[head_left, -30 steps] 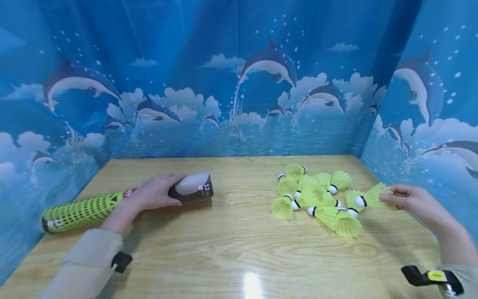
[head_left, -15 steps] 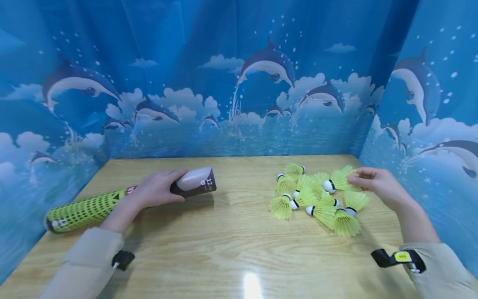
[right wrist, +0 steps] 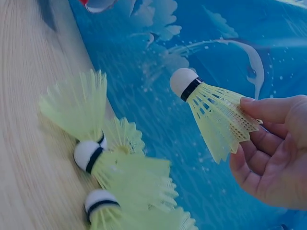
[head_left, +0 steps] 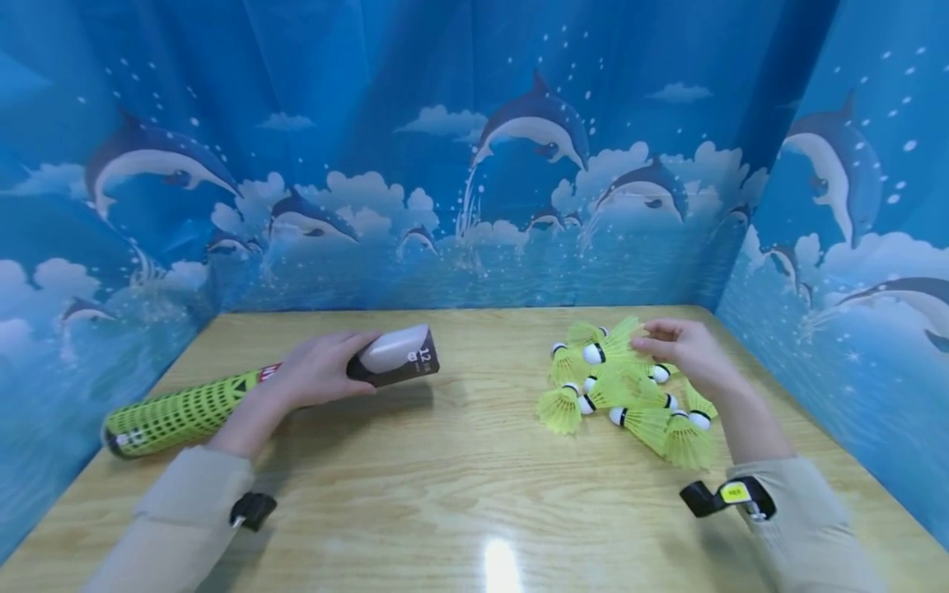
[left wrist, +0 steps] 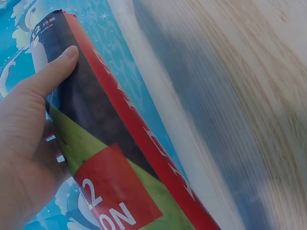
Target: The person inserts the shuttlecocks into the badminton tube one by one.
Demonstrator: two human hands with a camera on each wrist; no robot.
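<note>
Shifted toward nine o'clock, the shuttlecock (right wrist: 211,106), likely light and crushable, overhangs the twelve o'clock side of the pile (head_left: 612,389), its skirt rim (right wrist: 228,147), the best hold, pinched by the right hand (right wrist: 278,148), while the left hand (head_left: 315,371), fingers partly hidden, grips the tube (head_left: 185,412).

Beige sleeves (head_left: 804,519), black wrist devices (head_left: 253,511), yellow label (head_left: 736,492)

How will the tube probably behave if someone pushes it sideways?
Released and pushed, the tube would probably roll, because its body looks round. It is likely rather stiff: its edges look straight in the left wrist view, where the left hand grips it. Its printed surface looks smooth, so it may slip.
</note>
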